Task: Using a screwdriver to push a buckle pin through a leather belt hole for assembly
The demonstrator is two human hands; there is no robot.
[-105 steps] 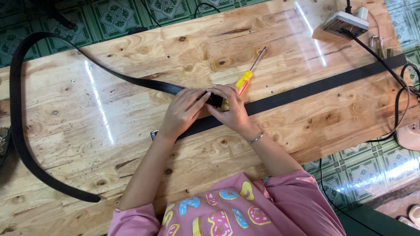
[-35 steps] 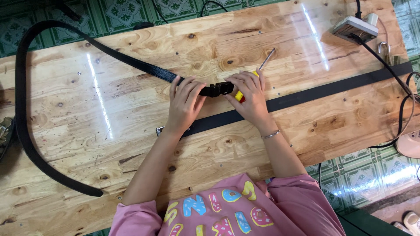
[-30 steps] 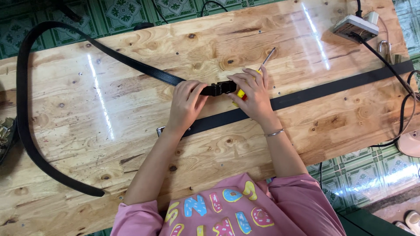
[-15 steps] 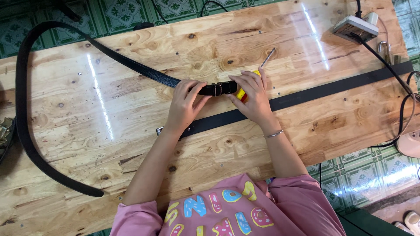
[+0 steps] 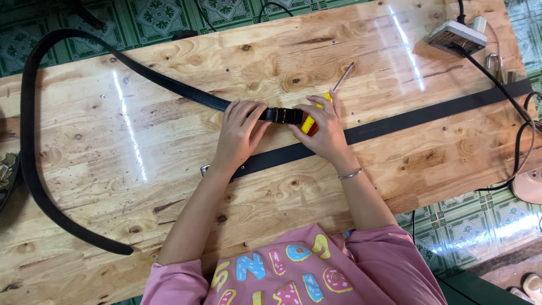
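Head camera, looking straight down: your left hand (image 5: 240,133) lies on the black belt (image 5: 169,85), fingers bent over the strap and pinning it to the wooden table (image 5: 169,186). Your right hand (image 5: 323,131) meets it from the other side, fingertips pinching the belt's end piece (image 5: 282,115), which shows as a short dark block between your two hands. What that piece is exactly, you can't tell from here; it's too small and half covered by your fingers.

Under your right palm sits a screwdriver (image 5: 333,93): only a bit of yellow and red handle peeks out, and the metal shaft pokes up past your fingers. Whether the hand grips it or merely rests on it is hidden.

The belt runs off leftward, loops past the table edge and comes back near the bottom left. A second flat black strap (image 5: 429,116) crosses the table beneath your wrists. Top right, a power strip (image 5: 456,36) is partly cut off.
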